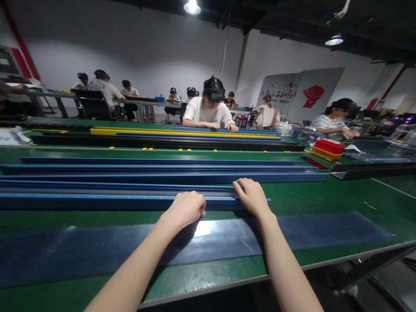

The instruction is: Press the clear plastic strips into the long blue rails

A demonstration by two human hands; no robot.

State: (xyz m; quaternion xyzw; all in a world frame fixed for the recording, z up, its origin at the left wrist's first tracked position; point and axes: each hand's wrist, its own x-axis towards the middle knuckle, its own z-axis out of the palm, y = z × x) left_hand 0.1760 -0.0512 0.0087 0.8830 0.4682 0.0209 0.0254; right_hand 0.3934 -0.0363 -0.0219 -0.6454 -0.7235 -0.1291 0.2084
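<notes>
A long blue channel rail lies across the green table, its right end just past my hands. My left hand is closed at the rail's near wall with its fingers curled; whatever is in them is hidden. Further right, my right hand is bent over the rail close to its end, fingertips curled on the upper edge. Below both forearms a flat, shiny, clear bluish strip lies along the table's near side and reflects the lamp light.
More blue rails lie behind mine. Beyond them are black rails and a yellow rail. A co-worker leans over the far side. Red and yellow bins stand at right, near a dark rail. The table's near edge runs below my arms.
</notes>
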